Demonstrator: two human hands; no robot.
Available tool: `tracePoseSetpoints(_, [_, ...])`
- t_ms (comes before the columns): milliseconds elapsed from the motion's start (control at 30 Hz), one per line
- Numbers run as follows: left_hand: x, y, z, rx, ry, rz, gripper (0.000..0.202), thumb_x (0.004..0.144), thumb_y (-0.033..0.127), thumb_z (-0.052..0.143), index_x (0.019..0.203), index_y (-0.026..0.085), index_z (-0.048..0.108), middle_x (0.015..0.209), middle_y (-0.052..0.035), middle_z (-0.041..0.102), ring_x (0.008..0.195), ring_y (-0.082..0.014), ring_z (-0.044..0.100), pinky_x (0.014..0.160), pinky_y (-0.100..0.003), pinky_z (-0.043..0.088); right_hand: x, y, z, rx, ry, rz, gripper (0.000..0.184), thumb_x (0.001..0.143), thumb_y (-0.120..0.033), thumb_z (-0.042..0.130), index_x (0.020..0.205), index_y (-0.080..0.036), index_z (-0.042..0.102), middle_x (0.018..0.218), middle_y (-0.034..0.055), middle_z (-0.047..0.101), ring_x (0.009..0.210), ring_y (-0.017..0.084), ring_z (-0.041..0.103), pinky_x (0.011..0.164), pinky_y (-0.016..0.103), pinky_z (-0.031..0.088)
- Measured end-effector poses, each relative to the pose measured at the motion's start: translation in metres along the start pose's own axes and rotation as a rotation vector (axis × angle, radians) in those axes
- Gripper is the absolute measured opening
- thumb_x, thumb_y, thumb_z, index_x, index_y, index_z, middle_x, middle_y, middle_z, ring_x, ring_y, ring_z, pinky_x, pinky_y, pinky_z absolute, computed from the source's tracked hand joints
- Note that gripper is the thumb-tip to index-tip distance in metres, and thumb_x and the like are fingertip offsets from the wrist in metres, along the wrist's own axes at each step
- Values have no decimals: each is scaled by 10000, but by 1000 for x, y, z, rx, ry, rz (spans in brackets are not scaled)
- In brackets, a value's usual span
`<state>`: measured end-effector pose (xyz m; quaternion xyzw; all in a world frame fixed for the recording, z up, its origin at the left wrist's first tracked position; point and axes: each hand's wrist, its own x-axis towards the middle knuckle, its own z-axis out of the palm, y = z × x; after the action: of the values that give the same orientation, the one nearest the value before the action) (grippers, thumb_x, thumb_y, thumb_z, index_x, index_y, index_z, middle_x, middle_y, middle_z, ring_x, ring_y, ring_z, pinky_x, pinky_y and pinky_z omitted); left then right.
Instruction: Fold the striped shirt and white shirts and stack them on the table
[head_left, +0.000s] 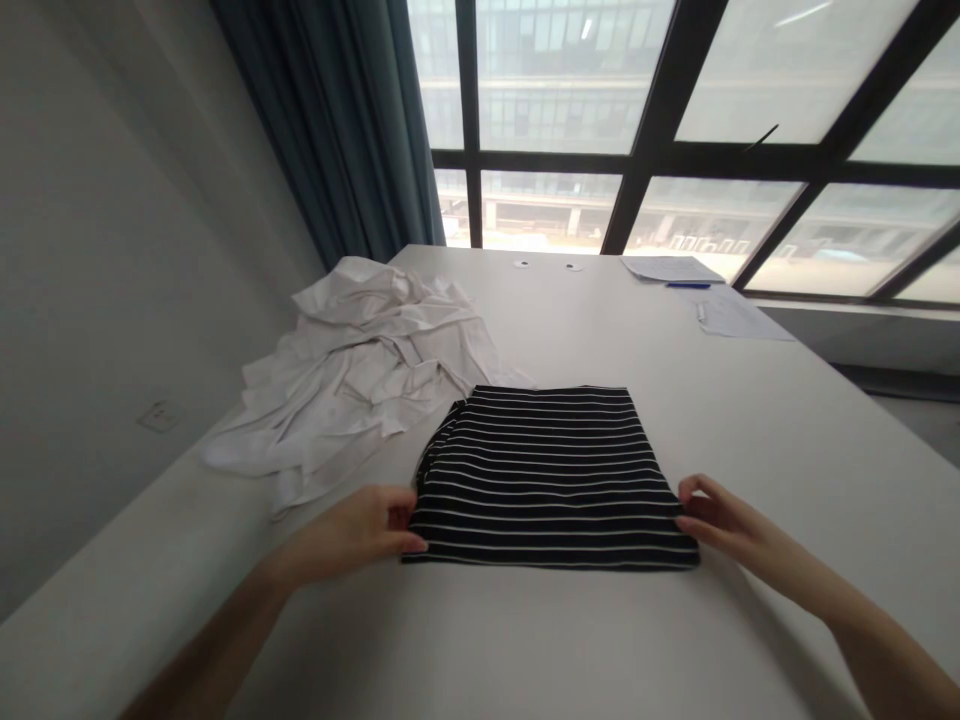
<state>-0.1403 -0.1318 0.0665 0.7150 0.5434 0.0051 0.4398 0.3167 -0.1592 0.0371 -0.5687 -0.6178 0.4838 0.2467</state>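
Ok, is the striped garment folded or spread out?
Folded: the black-and-white striped garment lies in a compact flat rectangle, with the left hand and right hand at its near corners.

The left hand (345, 530), right hand (720, 525) and forearms (877, 650) look slender and bare.

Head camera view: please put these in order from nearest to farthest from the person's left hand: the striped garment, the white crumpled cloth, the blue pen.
1. Black-and-white striped garment: touching the left hand, at the hand's right.
2. Crumpled white cloth: just ahead of the hand, left of the garment.
3. Blue pen: farthest, ahead and to the right, beside sheets of paper.
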Motion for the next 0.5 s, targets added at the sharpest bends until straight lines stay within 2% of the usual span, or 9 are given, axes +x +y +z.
tracePoseSetpoints(100, [-2,-5,7,-4,-28,29,178,752,360,624,739,182,632,743,17,585,734,-163,533,648,-238,371,-3,-2,-2,26,-105,17,319,838,-497,640,1002,-268,491,768,-28,551,665,148,482,594,289,424])
tracePoseSetpoints(167, [-2,-10,9,5,-32,45,152,750,331,619,729,182,637,741,16,578,738,-162,526,657,-240,371,-2,-1,0,49,-124,21,336,830,-482,657,1025,-273,479,789,-29,557,670,146,485,592,291,426])
tracePoseSetpoints(367, [-1,-9,8,4,-36,161,104,755,282,609,736,188,650,813,4,603,769,-160,524,689,-242,382,2,-4,7,184,-27,-19,342,808,-476,688,917,-248,457,799,-19,562,722,154,530,622,298,456])
tracePoseSetpoints(500, [-5,-9,3,67,36,101,131,750,319,618,723,191,623,749,15,581,747,-161,526,682,-241,376,4,-3,7,155,14,-9,376,795,-506,691,890,-248,434,776,-24,550,707,154,523,613,298,455])
